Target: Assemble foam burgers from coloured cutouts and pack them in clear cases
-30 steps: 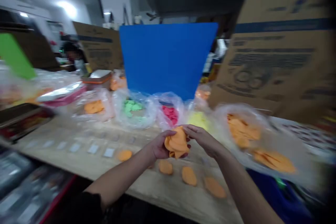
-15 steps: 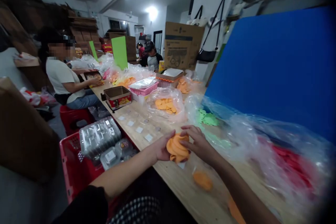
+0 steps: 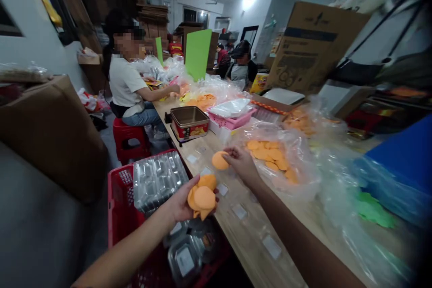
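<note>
Over the table's near edge, my left hand [image 3: 182, 200] is closed around a loose bunch of orange pieces [image 3: 204, 198], thin, soft-looking and rounded, some of them folded. Farther along the table, my right hand [image 3: 240, 163] pinches one flat orange disc [image 3: 220, 160] by its right edge. Beneath and between the hands, small clear packets with white squares [image 3: 239, 211] lie in a row along the tabletop [image 3: 249, 243]. Just right of my right hand is an open clear plastic bag [image 3: 305, 162] with several similar orange discs [image 3: 270, 153].
A red tin [image 3: 191, 128] and a pink basket [image 3: 232, 121] stand farther up the table. Below left, a red crate [image 3: 116, 216] holds clear plastic trays [image 3: 160, 177]. Green pieces [image 3: 374, 209] lie right. A co-worker [image 3: 126, 76] sits at the left side.
My view has turned left. My right hand has come away from the orange bunch and now holds a single disc farther up the table; my left hand keeps the bunch.
</note>
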The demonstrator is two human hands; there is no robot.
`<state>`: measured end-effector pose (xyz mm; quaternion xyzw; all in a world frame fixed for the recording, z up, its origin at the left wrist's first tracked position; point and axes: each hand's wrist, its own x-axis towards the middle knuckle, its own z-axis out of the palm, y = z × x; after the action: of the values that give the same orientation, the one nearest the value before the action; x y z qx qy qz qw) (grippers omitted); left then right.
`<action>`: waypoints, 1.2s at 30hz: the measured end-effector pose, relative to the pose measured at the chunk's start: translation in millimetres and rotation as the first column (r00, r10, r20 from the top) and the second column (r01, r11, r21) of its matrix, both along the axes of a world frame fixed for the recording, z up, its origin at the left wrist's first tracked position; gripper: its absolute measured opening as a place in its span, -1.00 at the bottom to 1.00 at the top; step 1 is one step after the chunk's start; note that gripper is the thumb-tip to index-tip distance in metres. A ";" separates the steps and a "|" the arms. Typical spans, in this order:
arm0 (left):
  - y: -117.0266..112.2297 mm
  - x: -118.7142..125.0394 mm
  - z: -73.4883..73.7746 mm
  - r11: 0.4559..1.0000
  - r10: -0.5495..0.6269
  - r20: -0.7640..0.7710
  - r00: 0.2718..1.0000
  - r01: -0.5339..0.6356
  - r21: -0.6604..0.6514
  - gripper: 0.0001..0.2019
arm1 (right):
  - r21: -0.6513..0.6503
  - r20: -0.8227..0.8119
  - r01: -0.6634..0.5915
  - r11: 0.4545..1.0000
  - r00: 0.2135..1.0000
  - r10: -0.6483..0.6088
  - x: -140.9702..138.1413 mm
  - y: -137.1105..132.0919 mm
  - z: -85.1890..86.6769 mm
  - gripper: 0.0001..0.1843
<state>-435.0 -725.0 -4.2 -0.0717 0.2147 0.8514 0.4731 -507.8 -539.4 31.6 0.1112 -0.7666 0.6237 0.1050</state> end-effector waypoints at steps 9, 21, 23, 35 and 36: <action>-52.4 15.4 -13.1 0.981 0.192 0.094 0.977 -0.189 -0.044 -0.37 | 0.192 0.058 0.048 0.980 0.996 -0.060 -97.1 -97.7 -63.6 -0.79; -53.9 3.7 -23.4 0.970 0.242 0.101 0.965 -0.240 -0.027 -0.39 | 0.494 -0.058 0.157 0.855 0.987 -0.148 -90.7 -93.7 -81.1 -0.92; -52.4 -1.5 -23.8 0.974 0.226 0.074 0.971 -0.227 -0.002 -0.40 | 0.509 -0.088 0.145 0.849 0.989 -0.116 -79.3 -90.1 -69.3 -0.88; -32.6 -18.0 -25.9 0.976 0.199 0.025 0.980 -0.201 0.081 -0.51 | -0.055 0.331 -0.363 0.930 0.872 0.360 8.7 -57.2 -22.0 -0.77; -31.3 -17.1 -26.8 0.976 0.205 0.037 0.978 -0.207 0.072 -0.51 | -0.099 0.319 -0.312 0.945 0.889 0.327 7.6 -54.0 -23.0 -0.76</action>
<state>-452.0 -756.2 -31.0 -0.0884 0.1668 0.9022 0.3878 -500.2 -593.4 8.6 0.1270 -0.7302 0.6592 -0.1270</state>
